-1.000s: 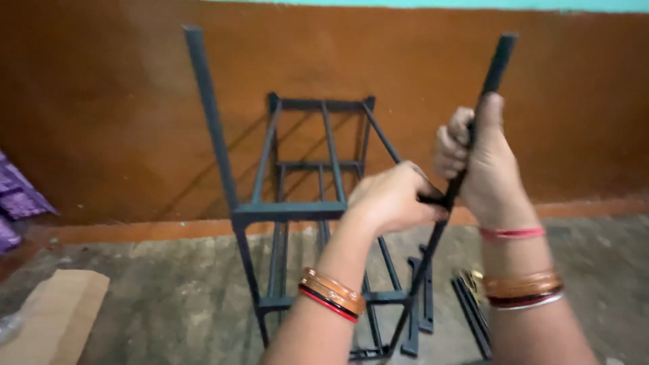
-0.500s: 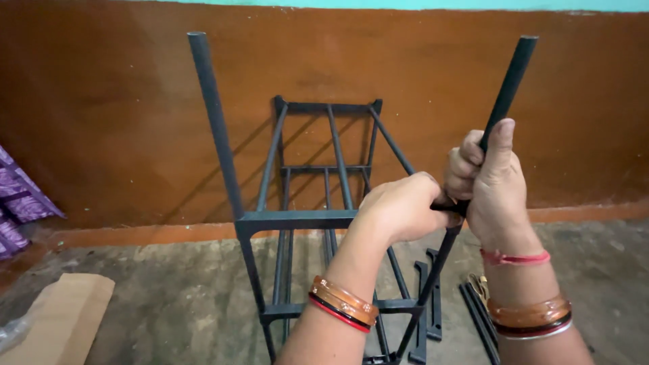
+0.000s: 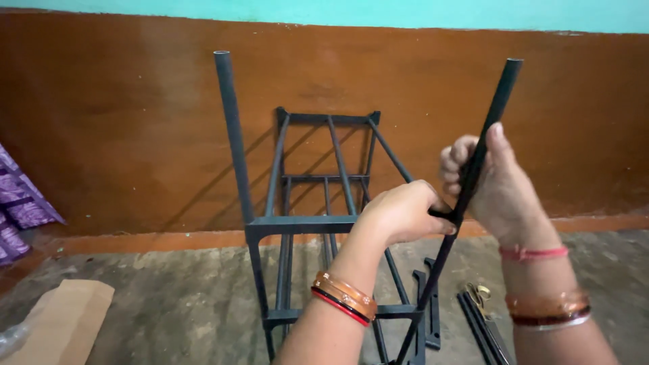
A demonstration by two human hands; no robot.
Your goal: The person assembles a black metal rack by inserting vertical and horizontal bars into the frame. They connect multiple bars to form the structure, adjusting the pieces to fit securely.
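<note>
Head camera looks down past two forearms that rise from the bottom edge. Nearest on the person's left side is a wrist wearing orange and red bangles (image 3: 343, 297); on the right side, a wrist with a thin red thread and a stack of brown and silver bangles (image 3: 546, 307).

Further up, the left hand (image 3: 402, 213) is curled with its knuckles facing the camera, fingertips closed at the point where a horizontal shelf bar (image 3: 304, 224) meets the slanted pole (image 3: 473, 177); what exactly it pinches there is hidden by the hand itself. Just beside it, touching, the right hand (image 3: 490, 184) is clenched around that same dark metal pole, thumb laid up along it and fingers wrapped behind. The pole tilts, its open top end leaning right and upward, its lower end running down to the base of the rack near the floor.

Beyond the hands stands the dark metal rack frame (image 3: 324, 203): a second upright pole (image 3: 233, 135) on the left, nearly vertical, joined to the shelf bar, with a lower tier (image 3: 338, 312) of bars below and a further shelf panel leaning behind it toward the wall.

On the concrete floor (image 3: 176, 304), loose dark metal bars (image 3: 481, 324) lie right of the rack, by the right wrist. A flat piece of cardboard (image 3: 57, 318) lies at the lower left, and purple patterned cloth (image 3: 20, 203) shows at the left edge.

Farthest back, the wall (image 3: 135, 122) is painted brown, with a teal band above it along the top.
</note>
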